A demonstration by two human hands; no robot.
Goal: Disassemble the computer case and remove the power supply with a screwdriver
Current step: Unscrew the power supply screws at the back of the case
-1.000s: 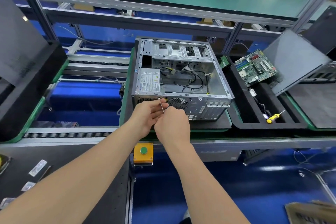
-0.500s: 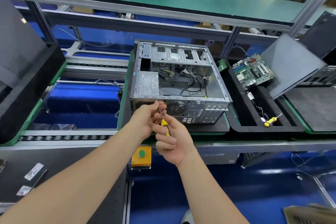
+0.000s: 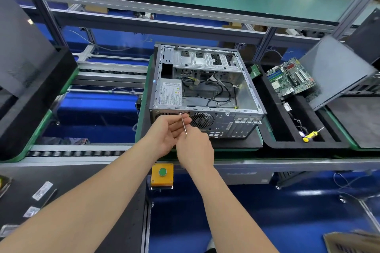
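An open grey computer case (image 3: 244,96) lies on its side on a black mat, rear panel facing me. The power supply (image 3: 169,94) with a white label sits in its near left corner. My right hand (image 3: 195,148) grips the handle of a screwdriver (image 3: 183,124); its thin metal shaft runs up to a screw (image 3: 180,113) on the rear panel at the power supply. My left hand (image 3: 167,133) is held palm up beside the shaft, its fingers loosely extended and touching it near the tip. The handle is hidden inside my right fist.
A black foam tray (image 3: 273,129) to the right holds a green motherboard (image 3: 290,78) and a second yellow screwdriver (image 3: 311,134). A grey side panel (image 3: 337,72) leans at the far right. A yellow box with a green button (image 3: 162,172) sits below my hands. Roller conveyor (image 3: 78,153) at left.
My right hand has closed over the yellow handle, which showed half a second ago, and rotated back-of-hand up. My left fingers have straightened along the shaft. The view has shifted slightly.
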